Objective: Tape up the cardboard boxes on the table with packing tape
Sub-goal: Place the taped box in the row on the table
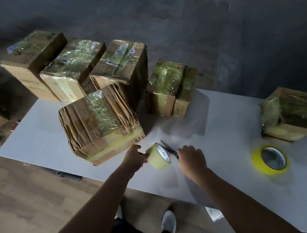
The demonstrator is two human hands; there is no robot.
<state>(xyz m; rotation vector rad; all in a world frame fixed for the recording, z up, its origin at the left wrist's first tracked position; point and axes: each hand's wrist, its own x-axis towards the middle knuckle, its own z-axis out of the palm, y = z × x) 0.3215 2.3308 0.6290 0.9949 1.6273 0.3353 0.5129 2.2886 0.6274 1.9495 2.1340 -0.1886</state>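
Observation:
My left hand [134, 157] grips a pale yellow roll of packing tape [158, 157], held on edge just above the white table [217, 128]. Just right of the roll, my right hand [191, 159] holds black scissors [168, 149], whose blades point up and left behind the roll. Directly beyond my left hand sits a creased cardboard box [99, 122], with tape across its top and front edge. Several more taped boxes [120, 66] stand along the table's far side.
A second, brighter yellow tape roll [271, 159] lies flat at the right. A small taped box [288, 114] sits on the table's right edge. Two small boxes [170, 87] stand at the middle back. Wooden floor lies left, with a cable and carton.

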